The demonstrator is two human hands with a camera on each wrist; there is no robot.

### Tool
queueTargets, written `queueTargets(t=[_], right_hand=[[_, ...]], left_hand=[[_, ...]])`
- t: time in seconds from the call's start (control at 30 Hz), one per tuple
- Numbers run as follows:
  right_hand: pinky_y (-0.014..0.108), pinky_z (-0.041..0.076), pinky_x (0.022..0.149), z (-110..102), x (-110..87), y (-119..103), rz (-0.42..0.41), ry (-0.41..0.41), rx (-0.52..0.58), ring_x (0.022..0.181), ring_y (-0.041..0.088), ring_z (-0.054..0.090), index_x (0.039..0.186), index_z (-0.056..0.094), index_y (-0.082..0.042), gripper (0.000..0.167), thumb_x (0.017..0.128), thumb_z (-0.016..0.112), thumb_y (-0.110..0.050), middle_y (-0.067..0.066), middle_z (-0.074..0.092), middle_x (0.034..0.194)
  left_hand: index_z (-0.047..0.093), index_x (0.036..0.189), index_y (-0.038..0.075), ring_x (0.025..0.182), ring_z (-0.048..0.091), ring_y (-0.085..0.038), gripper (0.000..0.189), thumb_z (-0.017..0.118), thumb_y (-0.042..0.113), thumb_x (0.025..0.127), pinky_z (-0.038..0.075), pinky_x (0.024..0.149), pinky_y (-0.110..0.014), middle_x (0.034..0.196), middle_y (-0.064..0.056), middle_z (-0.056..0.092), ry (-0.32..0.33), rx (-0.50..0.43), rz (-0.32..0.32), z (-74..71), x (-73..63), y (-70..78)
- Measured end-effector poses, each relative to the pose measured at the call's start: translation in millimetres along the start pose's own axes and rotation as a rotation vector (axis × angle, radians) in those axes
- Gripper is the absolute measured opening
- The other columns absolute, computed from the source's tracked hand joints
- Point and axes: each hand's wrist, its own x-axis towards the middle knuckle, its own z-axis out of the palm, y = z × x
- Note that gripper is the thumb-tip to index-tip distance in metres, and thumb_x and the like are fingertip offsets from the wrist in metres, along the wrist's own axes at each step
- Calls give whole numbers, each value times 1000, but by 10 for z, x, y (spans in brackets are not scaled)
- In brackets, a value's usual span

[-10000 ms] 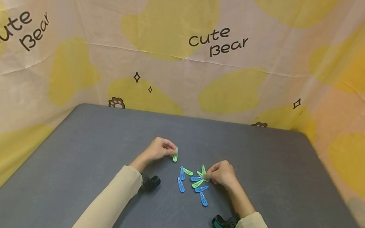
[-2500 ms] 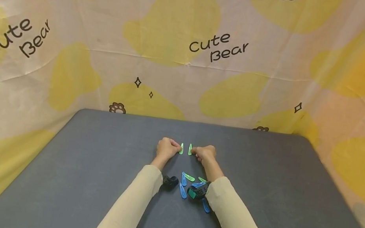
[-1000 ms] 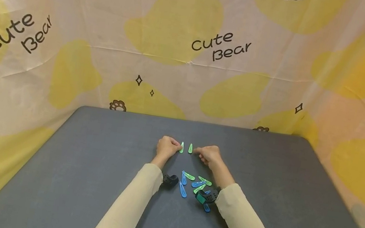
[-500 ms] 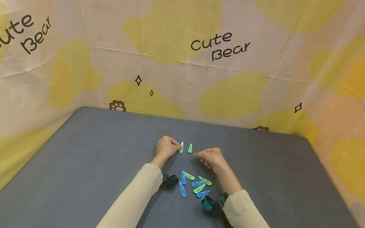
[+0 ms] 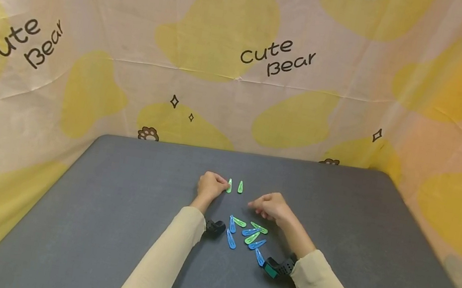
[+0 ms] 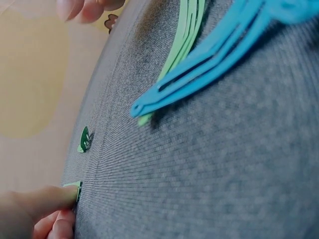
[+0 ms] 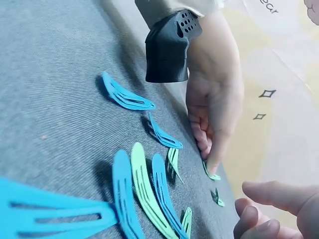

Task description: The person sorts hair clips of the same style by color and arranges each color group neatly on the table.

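Observation:
In the head view, my left hand (image 5: 210,187) pinches the edge of a green snap hair clip (image 5: 230,185) lying far up the table. The left wrist view shows its thumb (image 6: 55,197) against that clip, other fingers curled below. A second green hair clip (image 5: 240,187) lies parallel, just to its right. My right hand (image 5: 273,206) hovers right of the pair, holding nothing, fingers loosely bent. Nearer to me lie loose clips: green ones (image 5: 259,228) and several blue ones (image 5: 230,239), some overlapping. In the right wrist view, blue clips (image 7: 127,97) spread across the cloth.
A grey table (image 5: 137,189) carries everything, with its far edge against a patterned curtain (image 5: 212,35). Black wrist cameras (image 5: 279,266) sit on both wrists. The right one is close beside the lowest blue clip (image 5: 259,257).
Two green clips were brought from the pile to the far side and set side by side. My right hand let go of its clip and drew back toward the pile; the left stayed put lately.

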Motion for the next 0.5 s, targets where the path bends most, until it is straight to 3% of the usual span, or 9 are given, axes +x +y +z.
queueTargets(t=[0.5], right_hand=[[23,31,49,-108,-155,115,-80,-78,-165,47,7,38,77,71,2,17,82,73,-14,-5,46,52]], left_hand=[[78,77,6,86,68,-30,13,78,19,78,51,84,-42,87,-10,77,-1,-2,1,-1,-7,5]])
